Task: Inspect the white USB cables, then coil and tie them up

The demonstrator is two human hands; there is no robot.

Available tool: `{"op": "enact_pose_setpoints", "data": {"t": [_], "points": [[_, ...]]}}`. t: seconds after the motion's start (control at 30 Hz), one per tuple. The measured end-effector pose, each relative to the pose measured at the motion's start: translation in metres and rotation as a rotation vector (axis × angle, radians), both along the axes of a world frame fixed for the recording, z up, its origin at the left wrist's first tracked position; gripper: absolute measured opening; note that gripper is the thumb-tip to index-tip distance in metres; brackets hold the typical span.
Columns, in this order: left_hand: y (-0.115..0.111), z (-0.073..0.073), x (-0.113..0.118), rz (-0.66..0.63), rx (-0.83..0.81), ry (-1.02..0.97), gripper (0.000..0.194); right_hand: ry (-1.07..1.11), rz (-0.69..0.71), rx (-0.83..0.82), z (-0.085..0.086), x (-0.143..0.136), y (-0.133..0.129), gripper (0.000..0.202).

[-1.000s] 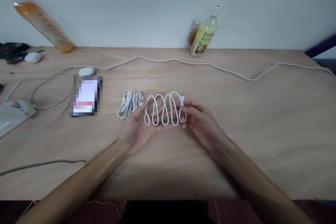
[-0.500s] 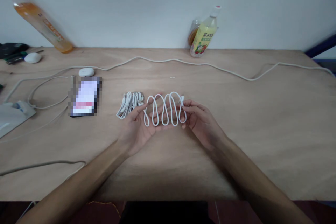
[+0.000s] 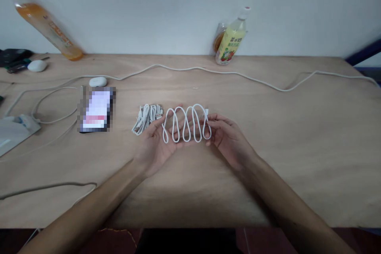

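A white charging cable (image 3: 186, 141), spread in several wavy loops, hangs between my two hands above the table. My left hand (image 3: 154, 147) holds its left end near the thumb, with the fingers reaching behind the loops. At the other end, my right hand (image 3: 230, 139) pinches the last loop between thumb and fingers, next to a small white connector (image 3: 206, 111). Just beyond my left hand lies a pile of bundled white cables (image 3: 144, 117), partly hidden by the thumb.
A phone (image 3: 97, 107) and a white earbud case (image 3: 98, 82) lie left. A long white cord (image 3: 238, 73) crosses the wooden table (image 3: 297, 147). Against the wall stand an orange drink bottle (image 3: 50, 27) and a yellow one (image 3: 232, 41). Loose cords and a white object (image 3: 14, 135) lie far left.
The left end of the looped cable has shifted very slightly to the left. Both hands are otherwise nearly still.
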State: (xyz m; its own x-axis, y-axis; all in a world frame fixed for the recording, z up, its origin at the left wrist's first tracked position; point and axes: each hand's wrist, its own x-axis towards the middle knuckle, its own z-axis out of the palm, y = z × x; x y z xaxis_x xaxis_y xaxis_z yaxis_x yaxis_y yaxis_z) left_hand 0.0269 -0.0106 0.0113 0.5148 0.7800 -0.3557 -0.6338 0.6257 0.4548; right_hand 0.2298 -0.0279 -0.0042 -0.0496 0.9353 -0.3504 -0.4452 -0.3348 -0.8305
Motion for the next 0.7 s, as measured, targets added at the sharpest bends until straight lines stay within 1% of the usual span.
{"op": "enact_pose_setpoints", "data": {"t": [0.2, 0.4, 0.7], "points": [[-0.0001, 0.0005, 0.0010, 0.000, -0.001, 0.013, 0.055, 0.004, -0.008, -0.001, -0.0003, -0.0006, 0.0001, 0.022], [-0.0001, -0.0011, 0.0004, 0.005, -0.007, -0.016, 0.056, -0.006, -0.002, 0.004, -0.0005, -0.0002, -0.0004, 0.020], [0.0000, 0.0020, 0.0016, -0.001, 0.015, 0.026, 0.056, 0.011, -0.012, -0.013, 0.0005, -0.0007, 0.0000, 0.022]]}}
